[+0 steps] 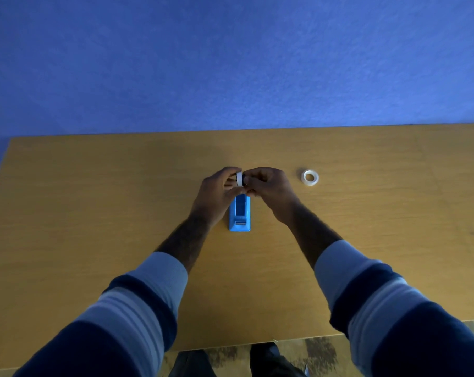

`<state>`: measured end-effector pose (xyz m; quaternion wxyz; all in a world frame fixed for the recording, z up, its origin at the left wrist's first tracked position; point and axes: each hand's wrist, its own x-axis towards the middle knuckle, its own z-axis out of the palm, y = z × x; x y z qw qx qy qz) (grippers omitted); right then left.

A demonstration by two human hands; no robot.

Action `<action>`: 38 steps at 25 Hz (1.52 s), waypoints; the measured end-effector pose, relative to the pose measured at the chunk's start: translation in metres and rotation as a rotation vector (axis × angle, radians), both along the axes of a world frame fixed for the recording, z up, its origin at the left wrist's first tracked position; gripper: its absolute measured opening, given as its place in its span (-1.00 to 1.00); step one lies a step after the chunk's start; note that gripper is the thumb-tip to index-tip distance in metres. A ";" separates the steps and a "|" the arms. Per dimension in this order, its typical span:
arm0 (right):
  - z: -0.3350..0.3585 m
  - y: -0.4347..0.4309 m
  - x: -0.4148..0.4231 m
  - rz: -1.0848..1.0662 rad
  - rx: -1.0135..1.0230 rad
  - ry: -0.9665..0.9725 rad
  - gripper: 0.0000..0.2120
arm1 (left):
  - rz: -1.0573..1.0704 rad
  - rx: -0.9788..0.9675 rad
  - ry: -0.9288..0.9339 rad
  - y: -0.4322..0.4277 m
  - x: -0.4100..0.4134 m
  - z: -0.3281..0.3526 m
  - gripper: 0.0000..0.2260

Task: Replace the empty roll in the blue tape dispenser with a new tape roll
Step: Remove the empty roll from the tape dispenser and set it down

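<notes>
A blue tape dispenser [239, 213] stands on the wooden table [94, 200] near the middle, its cutter end toward me. Just above its far end, my left hand [219, 188] and my right hand [267, 186] meet around a small white ring on a dark hub, the empty roll [239, 179]. Fingers of both hands pinch it from either side, and it is held edge-on to me. A new roll of clear tape [310, 177] lies flat on the table to the right of my right hand, apart from it.
The table's far edge meets a blue wall [230, 63]. The near edge runs below my forearms, with patterned floor [325, 352] and dark shoes beyond it.
</notes>
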<state>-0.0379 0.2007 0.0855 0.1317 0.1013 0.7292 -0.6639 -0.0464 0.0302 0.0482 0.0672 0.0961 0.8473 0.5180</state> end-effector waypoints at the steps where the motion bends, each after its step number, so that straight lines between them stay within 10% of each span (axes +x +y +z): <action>1: 0.002 0.001 -0.001 0.005 -0.018 -0.006 -0.83 | -0.005 -0.007 0.011 0.000 -0.002 0.002 -0.61; 17: -0.004 0.013 -0.021 -0.049 0.164 -0.068 -0.84 | -0.189 -0.026 -0.158 -0.002 -0.049 0.010 -0.55; 38: -0.030 0.021 0.015 0.009 0.471 -0.122 -0.83 | -0.075 -0.649 -0.045 0.019 -0.108 -0.022 -0.34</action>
